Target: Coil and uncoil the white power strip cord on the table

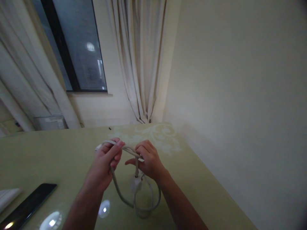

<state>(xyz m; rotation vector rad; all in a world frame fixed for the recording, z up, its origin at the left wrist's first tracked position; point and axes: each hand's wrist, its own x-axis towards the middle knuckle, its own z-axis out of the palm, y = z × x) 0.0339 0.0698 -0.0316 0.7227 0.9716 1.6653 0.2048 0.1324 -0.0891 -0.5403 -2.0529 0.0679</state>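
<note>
A pale grey cable runs between my two hands and hangs below them in loose loops. My left hand pinches it between thumb and fingers, and a white end of the cable pokes out past its far side. Fingers of my right hand close around a doubled part of the cable, with the thumb stretched to the left. Beneath the right hand, a white plug-like piece is joined to the cable; its exact kind is blurred. Both hands are above the greenish tabletop.
A dark flat device lies at the lower left beside a white object. A tiny black item sits near the back edge. The wall borders the table's right side; curtains hang behind.
</note>
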